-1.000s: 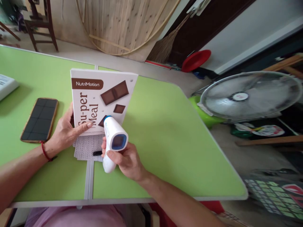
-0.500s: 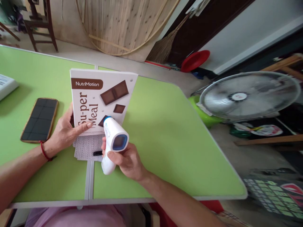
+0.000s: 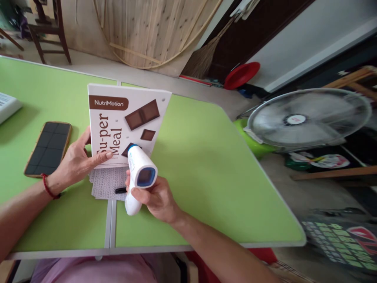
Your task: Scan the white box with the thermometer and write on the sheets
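Observation:
My left hand (image 3: 77, 160) grips the lower left edge of a white box (image 3: 141, 94) printed with "NutriMotion Su-per Meal" and chocolate pieces, its thumb across the front. The box is held upright above the table. In my right hand (image 3: 160, 199) is a white infrared thermometer (image 3: 141, 167) with a blue-framed screen facing me; its blue front end is close to the lower part of the box, and I cannot tell whether they touch. Below the box lie sheets of closely written paper (image 3: 103, 184), with a black pen (image 3: 120, 190) on them, partly hidden by my right hand.
A phone (image 3: 48, 147) lies on the green table (image 3: 212, 177), left of the box. At the far left edge is a white object (image 3: 8, 106). A standing fan (image 3: 296, 120) is beyond the table's right side, and a wooden chair (image 3: 47, 29) is behind at left.
The thermometer and my right hand have shifted very slightly left. My left wrist has moved a little left, while the box stays almost in place.

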Demonstrator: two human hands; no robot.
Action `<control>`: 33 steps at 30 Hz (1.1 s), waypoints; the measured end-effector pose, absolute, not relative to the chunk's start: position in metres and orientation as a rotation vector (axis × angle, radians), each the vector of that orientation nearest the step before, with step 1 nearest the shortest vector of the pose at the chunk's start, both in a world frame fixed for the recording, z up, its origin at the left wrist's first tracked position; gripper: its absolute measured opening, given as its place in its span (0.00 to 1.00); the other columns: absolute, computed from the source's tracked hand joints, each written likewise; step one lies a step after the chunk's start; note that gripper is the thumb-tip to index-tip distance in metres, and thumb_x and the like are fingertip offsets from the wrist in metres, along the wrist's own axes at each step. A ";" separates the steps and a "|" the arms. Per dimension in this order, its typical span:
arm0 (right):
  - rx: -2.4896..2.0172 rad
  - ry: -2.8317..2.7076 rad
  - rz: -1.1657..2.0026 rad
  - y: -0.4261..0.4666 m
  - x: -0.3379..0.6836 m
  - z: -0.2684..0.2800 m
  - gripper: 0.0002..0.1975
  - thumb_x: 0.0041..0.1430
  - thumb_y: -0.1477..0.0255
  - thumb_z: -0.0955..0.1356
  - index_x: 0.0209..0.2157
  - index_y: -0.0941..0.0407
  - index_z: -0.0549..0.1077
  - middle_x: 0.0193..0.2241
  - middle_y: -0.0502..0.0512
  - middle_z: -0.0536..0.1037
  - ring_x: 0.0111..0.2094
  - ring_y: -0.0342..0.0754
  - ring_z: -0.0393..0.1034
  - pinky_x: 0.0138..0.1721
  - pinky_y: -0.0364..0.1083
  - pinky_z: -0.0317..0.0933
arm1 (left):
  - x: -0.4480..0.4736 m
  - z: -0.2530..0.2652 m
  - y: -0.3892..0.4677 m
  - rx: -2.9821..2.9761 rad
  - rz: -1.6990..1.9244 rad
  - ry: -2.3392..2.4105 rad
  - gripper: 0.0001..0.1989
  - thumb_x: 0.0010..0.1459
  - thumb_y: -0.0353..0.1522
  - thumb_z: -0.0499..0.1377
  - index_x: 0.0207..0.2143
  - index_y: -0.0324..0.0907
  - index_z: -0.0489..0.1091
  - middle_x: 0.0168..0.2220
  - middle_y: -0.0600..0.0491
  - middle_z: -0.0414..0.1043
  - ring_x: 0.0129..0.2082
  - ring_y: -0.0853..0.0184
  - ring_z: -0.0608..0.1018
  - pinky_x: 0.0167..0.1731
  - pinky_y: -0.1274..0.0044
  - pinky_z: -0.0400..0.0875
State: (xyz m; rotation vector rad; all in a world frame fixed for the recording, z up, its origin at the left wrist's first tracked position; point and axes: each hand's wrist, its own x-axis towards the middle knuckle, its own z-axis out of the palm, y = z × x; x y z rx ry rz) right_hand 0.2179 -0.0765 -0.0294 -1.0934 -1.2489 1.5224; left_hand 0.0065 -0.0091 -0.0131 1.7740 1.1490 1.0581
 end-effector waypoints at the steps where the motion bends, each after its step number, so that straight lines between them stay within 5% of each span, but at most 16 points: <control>1: -1.090 -1.248 1.524 -0.076 0.218 -0.029 0.09 0.45 0.66 0.73 0.24 0.54 0.69 0.23 0.50 0.71 0.26 0.45 0.66 0.30 0.49 0.65 | 0.006 -0.013 -0.009 1.769 1.054 1.144 0.28 0.52 0.42 0.67 0.54 0.46 0.65 0.45 0.50 0.77 0.41 0.58 0.81 0.37 0.74 0.80; 7: -1.101 -1.269 1.526 -0.074 0.220 -0.026 0.10 0.44 0.66 0.73 0.25 0.55 0.70 0.23 0.50 0.72 0.26 0.45 0.66 0.28 0.47 0.65 | 0.006 -0.013 -0.010 1.722 1.110 1.100 0.26 0.52 0.41 0.67 0.52 0.45 0.67 0.48 0.50 0.75 0.45 0.57 0.79 0.41 0.72 0.79; 12: -1.117 -1.343 1.408 -0.072 0.228 -0.025 0.10 0.45 0.65 0.73 0.28 0.55 0.73 0.25 0.50 0.75 0.25 0.44 0.67 0.25 0.44 0.65 | 0.006 -0.018 -0.010 1.647 1.156 1.081 0.29 0.51 0.42 0.68 0.53 0.45 0.66 0.49 0.48 0.74 0.48 0.53 0.77 0.34 0.71 0.81; 15: -1.151 -1.460 1.203 -0.067 0.243 -0.019 0.14 0.46 0.65 0.73 0.36 0.54 0.75 0.29 0.51 0.78 0.27 0.45 0.70 0.27 0.45 0.68 | 0.002 -0.023 -0.006 1.651 1.192 1.079 0.30 0.51 0.41 0.68 0.54 0.46 0.64 0.52 0.47 0.72 0.50 0.52 0.76 0.36 0.68 0.81; 21: -1.400 -2.007 0.639 -0.046 0.290 -0.010 0.22 0.50 0.69 0.72 0.49 0.55 0.74 0.46 0.58 0.78 0.44 0.54 0.74 0.47 0.54 0.70 | -0.007 -0.021 0.001 1.758 1.217 1.142 0.35 0.53 0.41 0.67 0.60 0.45 0.56 0.58 0.46 0.65 0.53 0.53 0.73 0.42 0.66 0.78; 27: -1.478 -2.290 0.219 -0.023 0.314 -0.029 0.19 0.57 0.68 0.69 0.50 0.56 0.73 0.40 0.62 0.80 0.40 0.58 0.74 0.43 0.58 0.68 | -0.010 -0.013 0.009 1.919 1.178 1.206 0.34 0.57 0.43 0.62 0.60 0.41 0.52 0.55 0.47 0.67 0.52 0.56 0.73 0.42 0.64 0.77; 33: -1.486 -2.330 0.119 -0.016 0.313 -0.032 0.19 0.59 0.67 0.68 0.51 0.57 0.71 0.41 0.64 0.79 0.41 0.60 0.73 0.44 0.60 0.67 | -0.014 -0.008 0.014 2.028 1.077 1.284 0.26 0.59 0.44 0.60 0.53 0.38 0.59 0.49 0.51 0.70 0.45 0.62 0.75 0.38 0.68 0.77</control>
